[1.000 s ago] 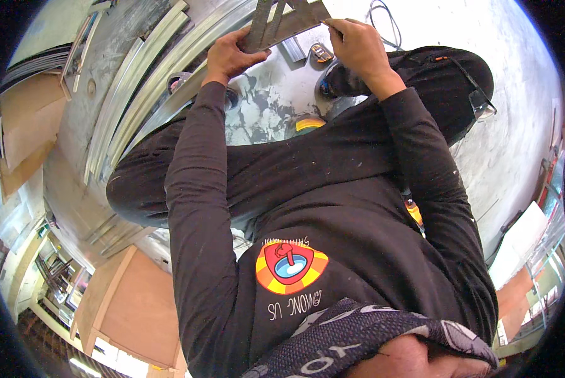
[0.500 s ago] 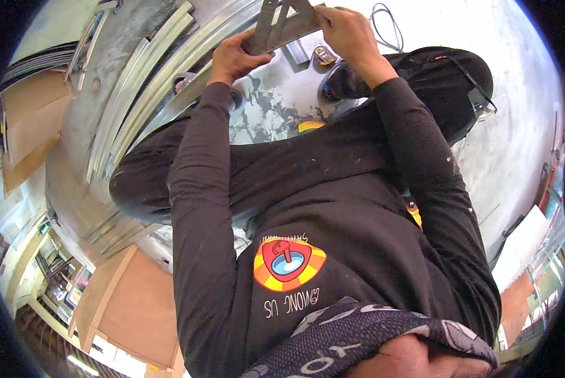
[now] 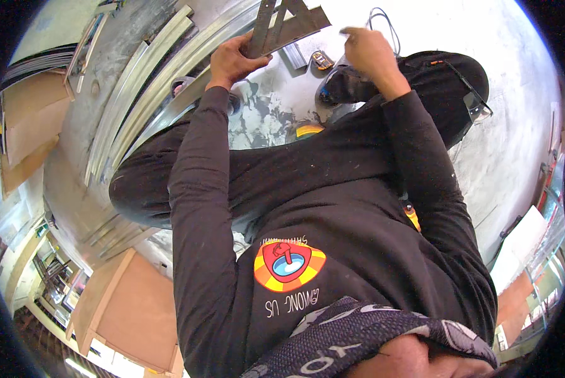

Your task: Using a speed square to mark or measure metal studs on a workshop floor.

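I am crouched over a pale, stained floor, looking down along my black long-sleeved top. My left hand [image 3: 235,60] grips the lower corner of a grey metal triangular square [image 3: 288,25] held up at the top of the view. My right hand [image 3: 370,53] hovers a short way to the right of the square, apart from it, fingers loosely extended and holding nothing I can see. Both forearms reach up from my chest toward the tool.
Long pale metal profiles [image 3: 144,94] lie on the floor at the left. A small tape measure [image 3: 322,60] and a dark cable [image 3: 383,25] lie beyond my black shoe [image 3: 339,88]. Cardboard sheets [image 3: 17,126] sit far left, a wooden board [image 3: 137,309] at lower left.
My right hand has let go of the metal square and moved off to the right. My left hand keeps hold of it, and the square has tilted a little.
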Available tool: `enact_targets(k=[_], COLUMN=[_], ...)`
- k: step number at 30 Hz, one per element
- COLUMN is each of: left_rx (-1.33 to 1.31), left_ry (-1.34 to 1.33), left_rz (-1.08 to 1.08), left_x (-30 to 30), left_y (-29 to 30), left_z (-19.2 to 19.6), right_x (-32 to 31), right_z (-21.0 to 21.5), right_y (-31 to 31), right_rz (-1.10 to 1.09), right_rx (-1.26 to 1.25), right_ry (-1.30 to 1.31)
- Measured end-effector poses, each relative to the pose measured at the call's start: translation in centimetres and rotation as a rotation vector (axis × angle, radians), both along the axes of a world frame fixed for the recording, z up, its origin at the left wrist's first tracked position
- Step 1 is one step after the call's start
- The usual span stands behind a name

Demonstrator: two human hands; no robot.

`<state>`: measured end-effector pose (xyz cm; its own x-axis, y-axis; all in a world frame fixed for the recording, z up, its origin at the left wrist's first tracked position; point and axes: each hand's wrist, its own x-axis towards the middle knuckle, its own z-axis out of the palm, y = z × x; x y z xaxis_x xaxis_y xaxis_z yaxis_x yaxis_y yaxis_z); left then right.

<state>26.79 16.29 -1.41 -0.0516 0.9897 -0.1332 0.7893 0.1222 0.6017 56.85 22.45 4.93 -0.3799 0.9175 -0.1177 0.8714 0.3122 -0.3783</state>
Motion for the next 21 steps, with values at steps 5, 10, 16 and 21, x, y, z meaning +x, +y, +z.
enact_targets(k=[5,10,16,21], left_rx=[0.098,0.040,-0.237,-0.294], left_ry=[-0.014,-0.077,-0.335,-0.343], left_rz=[-0.032,-0.055,-0.084,-0.109], left_x=[0.3,0.2,-1.6,-1.9], left_y=[0.0,-0.4,0.6,0.8], left_z=[-1.2,0.0,2.5,3.2], right_x=[-0.3,-1.3,-1.2,-1.6], right_z=[-0.3,-1.2,-3.2,-2.8], right_y=[4.6,4.7,4.5,3.9], right_rz=[-0.289,-0.188,-0.081,-0.051], right_rx=[-0.196,-0.558,-0.375,-0.378], right_ry=[0.475,0.672,0.769,0.814])
